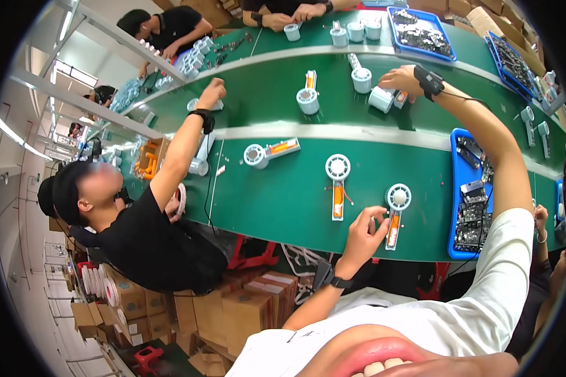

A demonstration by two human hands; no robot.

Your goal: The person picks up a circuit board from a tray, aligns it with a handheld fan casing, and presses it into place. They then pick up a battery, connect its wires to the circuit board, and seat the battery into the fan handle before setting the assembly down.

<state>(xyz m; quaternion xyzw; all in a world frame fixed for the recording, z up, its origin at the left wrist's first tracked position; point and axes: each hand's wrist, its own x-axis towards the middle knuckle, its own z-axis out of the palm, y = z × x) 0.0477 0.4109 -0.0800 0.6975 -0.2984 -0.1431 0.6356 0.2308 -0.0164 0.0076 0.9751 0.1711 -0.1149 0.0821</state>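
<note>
My right hand (399,81) stretches far across to the green belt, its fingers bent round a pale blue handheld fan (382,99) tipped on its side; the palm hides part of the grip. Near the table's front edge my left hand (365,236) holds nothing, its fingers half curled and apart. Just right of its fingertips lies an opened handheld fan (399,197) with a round white centre and a bare handle compartment. To the left lies another opened fan (338,168), with an orange battery in its handle and red wires sticking out.
A blue tray (454,207) of dark electronic parts stands at the right. More fans (307,100) lie on the belt, and one (255,156) lies on the near table. At the left a co-worker (151,232) reaches over the belt. Metal rails (383,134) divide the green surfaces.
</note>
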